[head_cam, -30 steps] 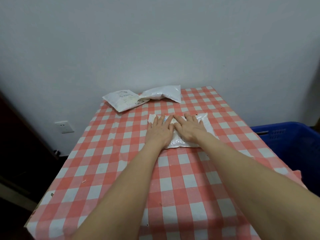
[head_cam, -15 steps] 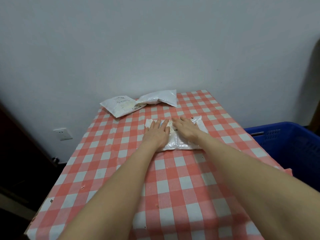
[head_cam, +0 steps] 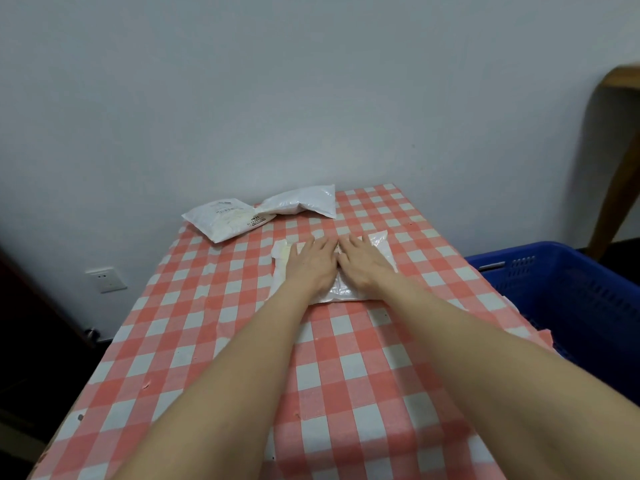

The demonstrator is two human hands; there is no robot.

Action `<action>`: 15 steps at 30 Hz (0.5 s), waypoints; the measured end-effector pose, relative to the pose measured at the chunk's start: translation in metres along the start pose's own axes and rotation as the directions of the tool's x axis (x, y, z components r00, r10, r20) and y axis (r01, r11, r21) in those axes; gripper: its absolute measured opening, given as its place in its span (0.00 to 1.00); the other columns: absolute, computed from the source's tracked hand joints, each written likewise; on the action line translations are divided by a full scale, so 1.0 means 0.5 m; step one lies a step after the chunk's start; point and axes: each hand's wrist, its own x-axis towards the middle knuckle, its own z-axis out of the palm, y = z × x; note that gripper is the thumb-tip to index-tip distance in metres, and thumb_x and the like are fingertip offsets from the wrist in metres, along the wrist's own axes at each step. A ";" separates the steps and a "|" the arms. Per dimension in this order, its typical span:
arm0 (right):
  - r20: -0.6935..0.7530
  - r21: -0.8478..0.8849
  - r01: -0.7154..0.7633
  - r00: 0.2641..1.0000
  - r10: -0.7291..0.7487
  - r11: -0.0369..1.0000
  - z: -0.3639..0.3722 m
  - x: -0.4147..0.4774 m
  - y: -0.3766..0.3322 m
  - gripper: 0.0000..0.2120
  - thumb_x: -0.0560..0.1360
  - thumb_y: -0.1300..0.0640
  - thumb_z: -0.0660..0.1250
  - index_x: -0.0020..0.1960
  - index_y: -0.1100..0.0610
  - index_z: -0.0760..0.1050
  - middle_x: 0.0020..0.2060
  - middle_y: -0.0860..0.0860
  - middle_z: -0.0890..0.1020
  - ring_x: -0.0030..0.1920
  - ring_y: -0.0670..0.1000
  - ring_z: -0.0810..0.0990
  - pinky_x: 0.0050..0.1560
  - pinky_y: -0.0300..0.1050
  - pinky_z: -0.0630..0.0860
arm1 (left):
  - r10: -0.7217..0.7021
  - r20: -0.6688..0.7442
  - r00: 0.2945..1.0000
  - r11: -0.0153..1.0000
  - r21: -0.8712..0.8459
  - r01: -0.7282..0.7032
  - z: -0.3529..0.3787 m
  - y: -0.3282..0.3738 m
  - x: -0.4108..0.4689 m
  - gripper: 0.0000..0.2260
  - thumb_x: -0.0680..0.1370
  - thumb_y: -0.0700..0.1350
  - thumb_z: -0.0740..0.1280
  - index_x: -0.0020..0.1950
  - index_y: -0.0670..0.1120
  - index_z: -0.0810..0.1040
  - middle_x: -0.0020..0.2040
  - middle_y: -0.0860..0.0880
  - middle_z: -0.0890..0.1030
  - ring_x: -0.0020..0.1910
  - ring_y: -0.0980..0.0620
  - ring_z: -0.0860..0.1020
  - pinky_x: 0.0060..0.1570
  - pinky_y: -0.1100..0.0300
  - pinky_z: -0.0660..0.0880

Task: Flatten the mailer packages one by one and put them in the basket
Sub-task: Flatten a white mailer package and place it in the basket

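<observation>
Head view: the left hand [head_cam: 311, 263] and right hand [head_cam: 363, 265], flat with fingers straight, have closed up side by side on the mailer [head_cam: 343, 292] toward the table [head_cam: 242, 341] far edge (flattening unfinished, I judge); the basket [head_cam: 540, 252] past the right edge comes next.

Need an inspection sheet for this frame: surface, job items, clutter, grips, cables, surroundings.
Surface: red-and-white checked tablecloth, creased, with a few small specks.
Job's things: white plastic mailer package lying mid-cloth under both hands; labelled flat white mailer and puffy white mailer meeting at the far edge; blue plastic basket beside the cloth's right side.
Clutter: nothing seen.
Grips: left hand and right hand side by side, fingers straight, pressing on the mailer package.
Cables: nothing seen.
Surroundings: pale wall; white wall socket at left; wooden furniture edge at right.
</observation>
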 end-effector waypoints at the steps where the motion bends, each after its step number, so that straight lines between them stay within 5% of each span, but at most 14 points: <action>1: 0.032 -0.010 -0.008 0.999 0.008 1.000 0.005 -0.001 0.004 0.32 0.78 0.45 0.37 0.78 0.57 0.50 0.77 0.58 0.54 0.78 0.59 0.47 0.76 0.57 0.49 | -0.011 0.022 1.000 1.000 -0.005 0.011 0.004 -0.003 -0.003 0.21 0.84 0.50 0.43 0.78 0.52 0.51 0.78 0.52 0.53 0.77 0.50 0.48 0.75 0.44 0.45; 5: 0.089 -0.002 -0.037 0.995 0.037 0.999 0.000 -0.011 0.008 0.27 0.82 0.49 0.41 0.79 0.52 0.43 0.78 0.58 0.49 0.78 0.59 0.45 0.77 0.56 0.46 | -0.020 0.018 1.000 1.000 -0.022 0.020 0.016 -0.007 -0.008 0.22 0.84 0.51 0.42 0.78 0.54 0.50 0.79 0.53 0.52 0.77 0.50 0.48 0.75 0.44 0.45; 15: 0.098 -0.034 -0.026 0.995 0.029 0.999 0.001 -0.008 0.009 0.27 0.82 0.46 0.43 0.79 0.52 0.45 0.78 0.57 0.50 0.78 0.57 0.46 0.77 0.54 0.46 | -0.019 0.012 1.000 1.000 0.015 0.018 0.021 -0.006 -0.002 0.22 0.84 0.50 0.42 0.78 0.53 0.53 0.78 0.52 0.56 0.76 0.50 0.53 0.75 0.45 0.46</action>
